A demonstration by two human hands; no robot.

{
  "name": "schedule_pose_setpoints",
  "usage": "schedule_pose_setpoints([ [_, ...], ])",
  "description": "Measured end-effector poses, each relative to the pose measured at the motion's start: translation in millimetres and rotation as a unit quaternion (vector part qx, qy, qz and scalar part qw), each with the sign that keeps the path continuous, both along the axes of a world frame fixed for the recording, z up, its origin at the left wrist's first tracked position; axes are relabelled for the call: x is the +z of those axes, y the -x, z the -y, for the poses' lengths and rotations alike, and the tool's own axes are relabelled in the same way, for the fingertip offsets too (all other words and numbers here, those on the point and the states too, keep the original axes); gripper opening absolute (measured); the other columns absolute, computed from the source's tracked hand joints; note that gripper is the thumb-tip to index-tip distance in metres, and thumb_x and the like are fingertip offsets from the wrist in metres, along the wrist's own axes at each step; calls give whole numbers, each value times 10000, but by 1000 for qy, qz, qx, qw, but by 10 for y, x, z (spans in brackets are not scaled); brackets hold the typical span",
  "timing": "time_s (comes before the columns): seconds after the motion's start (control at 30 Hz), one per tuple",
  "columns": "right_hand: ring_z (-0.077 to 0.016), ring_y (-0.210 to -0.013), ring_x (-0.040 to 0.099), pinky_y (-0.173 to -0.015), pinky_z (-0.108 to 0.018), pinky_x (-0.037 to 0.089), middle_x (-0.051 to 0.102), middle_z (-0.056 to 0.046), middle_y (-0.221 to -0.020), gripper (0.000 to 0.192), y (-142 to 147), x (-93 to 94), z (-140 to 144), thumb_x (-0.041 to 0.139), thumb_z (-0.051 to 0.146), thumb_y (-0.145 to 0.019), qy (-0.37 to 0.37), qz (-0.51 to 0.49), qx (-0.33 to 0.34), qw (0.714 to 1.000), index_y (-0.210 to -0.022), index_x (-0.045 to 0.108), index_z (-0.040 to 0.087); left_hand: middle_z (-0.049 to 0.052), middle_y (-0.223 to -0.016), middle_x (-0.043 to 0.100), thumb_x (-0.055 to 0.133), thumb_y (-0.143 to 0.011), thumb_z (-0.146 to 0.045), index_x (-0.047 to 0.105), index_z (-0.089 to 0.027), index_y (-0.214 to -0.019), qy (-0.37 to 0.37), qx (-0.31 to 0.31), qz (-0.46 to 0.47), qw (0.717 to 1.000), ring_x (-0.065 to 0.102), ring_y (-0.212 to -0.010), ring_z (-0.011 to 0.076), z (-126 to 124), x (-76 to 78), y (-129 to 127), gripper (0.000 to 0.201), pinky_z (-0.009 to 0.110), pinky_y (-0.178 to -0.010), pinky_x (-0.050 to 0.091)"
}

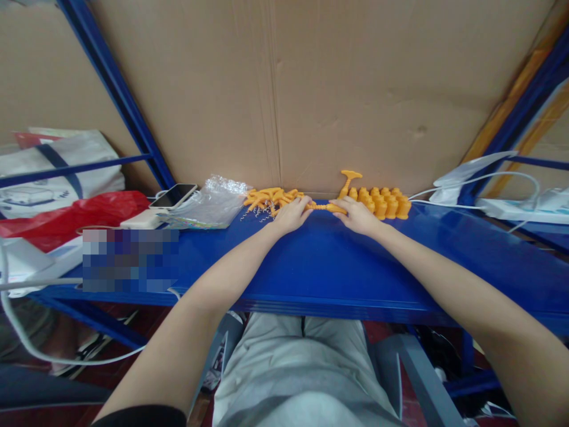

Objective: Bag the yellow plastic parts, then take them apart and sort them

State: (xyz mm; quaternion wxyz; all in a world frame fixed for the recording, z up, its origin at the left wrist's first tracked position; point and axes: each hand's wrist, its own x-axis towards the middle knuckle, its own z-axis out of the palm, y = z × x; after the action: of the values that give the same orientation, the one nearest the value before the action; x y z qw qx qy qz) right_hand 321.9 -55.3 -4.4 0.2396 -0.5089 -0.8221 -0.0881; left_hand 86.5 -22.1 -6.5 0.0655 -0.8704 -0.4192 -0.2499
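On the blue shelf [320, 261], both my hands hold one long orange plastic piece [324, 207] between them. My left hand [292, 214] grips its left end, next to a pile of orange parts with small metal springs [269, 199]. My right hand [358, 215] grips its right end. Just behind my right hand stand rows of small orange plastic figures [384, 202], with an orange tail-shaped part [348, 179] rising at their left end.
A cardboard sheet [311, 89] backs the shelf. At the left lie a clear plastic bag [208, 204], a phone [173, 195] on a white power bank, a red bag [66, 216] and a white tote. White cables and a power strip [515, 207] sit at the right.
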Motion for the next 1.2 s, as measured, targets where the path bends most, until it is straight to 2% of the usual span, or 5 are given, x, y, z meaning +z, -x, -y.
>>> schedule_pose_setpoints([
  [0.27, -282, -1084, 660, -986, -434, 526, 648, -148, -1230, 472, -45, -12, -42, 471, 244, -962, -4, -6, 30, 1000, -1409, 610, 178, 43, -893, 734, 515, -979, -282, 557, -202, -1157, 47, -18, 32, 998, 723, -872, 221, -73, -42, -26, 200, 366, -812, 563],
  [0.53, -289, -1150, 645, -1060, -485, 494, 642, -162, -1258, 504, -107, -17, -105, 572, 217, -893, 9, -34, 63, 997, -1390, 604, 143, 134, -1239, 682, 479, -1003, -275, 544, -192, -1309, 29, 10, -45, 999, 692, -1111, 276, 50, 25, -53, 323, 413, -937, 550],
  [0.67, -290, -1225, 624, -1042, -495, 524, 623, -158, -1349, 562, -196, 12, -163, 659, 189, -819, 59, -104, 73, 990, -1376, 583, 177, 126, -1238, 679, 424, -1031, -288, 524, -212, -1356, 59, 50, -73, 994, 689, -1136, 284, 88, 42, -97, 348, 408, -942, 548],
  [0.93, -253, -979, 742, -891, -465, 615, 717, -132, -1194, 275, -220, 40, -150, 642, 299, -934, 200, -259, 62, 943, -1189, 677, 202, 115, -1131, 726, 394, -1051, -285, 545, -181, -1281, 73, 30, -61, 995, 706, -1069, 261, 40, 31, -49, 294, 377, -895, 551],
  [1.2, -287, -824, 762, -815, -480, 623, 751, -162, -931, 517, -176, 29, -108, 684, 711, -817, 299, -399, 73, 864, -869, 669, 197, 102, -1061, 730, 438, -1046, -389, 601, -187, -1165, 37, 34, -44, 998, 712, -1017, 255, 3, 19, -22, 284, 321, -815, 525],
])
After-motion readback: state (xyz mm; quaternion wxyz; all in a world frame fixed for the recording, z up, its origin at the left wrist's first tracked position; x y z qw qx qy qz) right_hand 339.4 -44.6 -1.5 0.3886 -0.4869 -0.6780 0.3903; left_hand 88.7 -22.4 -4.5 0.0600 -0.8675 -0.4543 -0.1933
